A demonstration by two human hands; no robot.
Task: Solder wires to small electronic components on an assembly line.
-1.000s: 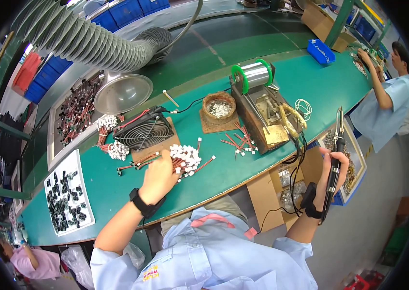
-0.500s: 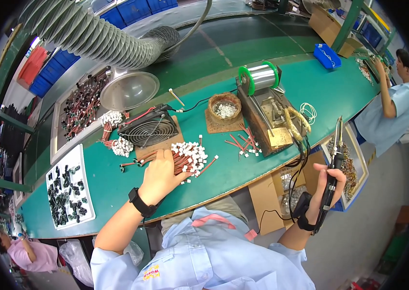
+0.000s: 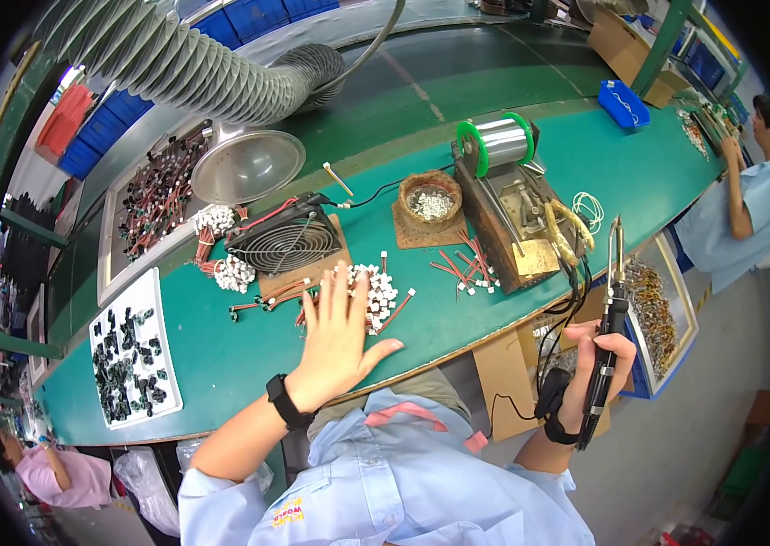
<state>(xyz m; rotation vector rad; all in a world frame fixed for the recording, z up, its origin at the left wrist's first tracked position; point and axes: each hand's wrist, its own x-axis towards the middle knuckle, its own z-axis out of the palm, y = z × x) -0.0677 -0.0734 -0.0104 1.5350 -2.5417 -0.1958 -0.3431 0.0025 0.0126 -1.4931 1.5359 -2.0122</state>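
My left hand lies spread over a pile of short red-and-black wires with white connectors, its fingers stretched out and partly covering the pile. In my right hand is a black soldering iron, tip pointing up, held off to the right past the table edge. A few loose wires lie beside the solder stand, which carries a spool of solder wire with green flanges. Left of it a round brown pot holds bright metal bits.
A small black fan stands beyond my left hand, with bundled connectors beside it. A white tray of black parts is at left. Overhead hangs a ducted fume hood. A co-worker sits at right; a blue bin is near them.
My left hand has opened from its curled grip on the wires and shifted right and slightly toward me. My right hand with the soldering iron has moved slightly left.
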